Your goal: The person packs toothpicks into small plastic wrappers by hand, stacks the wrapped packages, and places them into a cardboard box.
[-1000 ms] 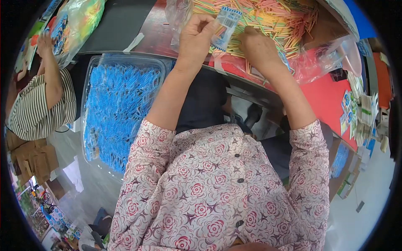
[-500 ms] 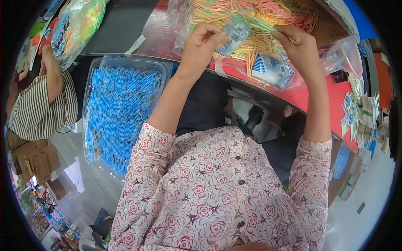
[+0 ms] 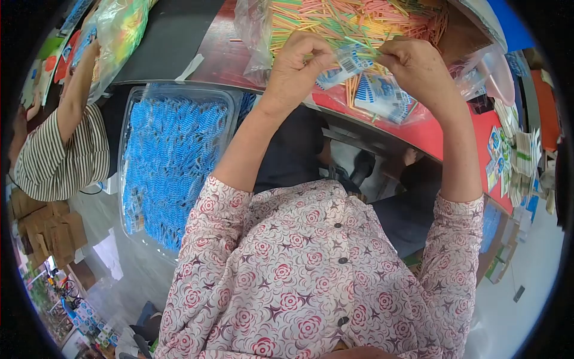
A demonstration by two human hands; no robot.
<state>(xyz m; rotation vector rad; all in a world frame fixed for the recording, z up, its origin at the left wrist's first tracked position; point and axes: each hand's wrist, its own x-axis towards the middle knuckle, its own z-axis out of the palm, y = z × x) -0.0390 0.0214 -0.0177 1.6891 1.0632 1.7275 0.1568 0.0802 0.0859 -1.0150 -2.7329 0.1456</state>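
Note:
My left hand (image 3: 301,67) is closed in a pinch on a small clear packet (image 3: 345,66) with blue print and a barcode. Close by on the right, my right hand (image 3: 415,67) pinches thin coloured sticks (image 3: 359,43), whose pale green ends reach over the packet's upper edge. Whether they are inside the packet I cannot tell. Below the hands, more blue-and-white packets (image 3: 382,99) lie on the red table edge. Behind them spreads a heap of thin yellow, green, orange and pink sticks (image 3: 335,21) in a box lined with clear plastic.
A clear plastic tub (image 3: 127,173) full of blue striped packets stands at my left. A person in a striped shirt (image 3: 66,149) works beside a bag of coloured sticks (image 3: 122,45). Stacked printed cards (image 3: 523,155) lie on the right. Cardboard boxes (image 3: 54,230) stand on the floor.
My right hand has come left and slightly down toward the packet, bringing the sticks to its upper edge. The packet has shifted right and tilted. The other person's arm has risen.

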